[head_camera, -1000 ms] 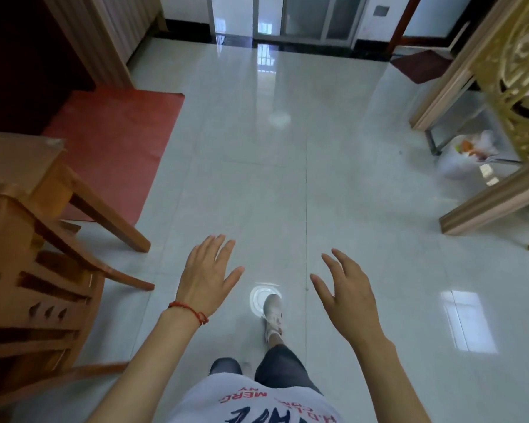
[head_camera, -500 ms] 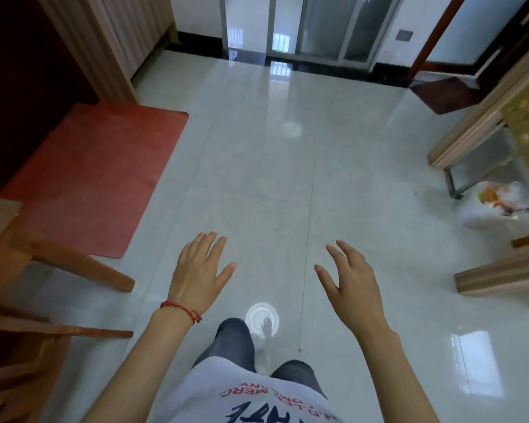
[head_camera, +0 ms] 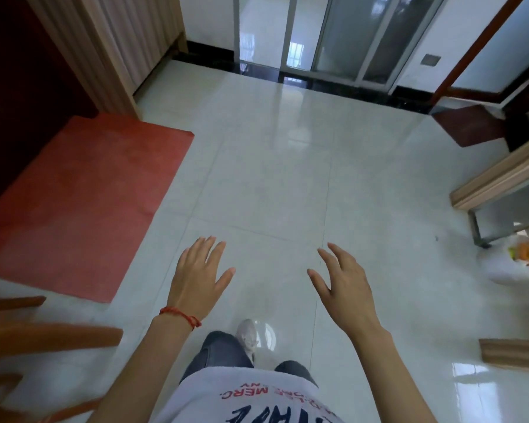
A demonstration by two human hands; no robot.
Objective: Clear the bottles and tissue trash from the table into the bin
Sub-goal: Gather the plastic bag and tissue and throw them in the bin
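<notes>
While two hands hover, left hand (head_camera: 197,277) empty, right hand (head_camera: 347,283) empty, fingers spread.

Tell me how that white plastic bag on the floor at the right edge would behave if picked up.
The white plastic bag slumps on the tiled floor, so it would probably be floppy and sag around its contents. Orange and yellow items show through it, so it likely is not empty; its weight cannot be judged. It is cut off at the frame edge, so how open its mouth is stays unclear.
</notes>
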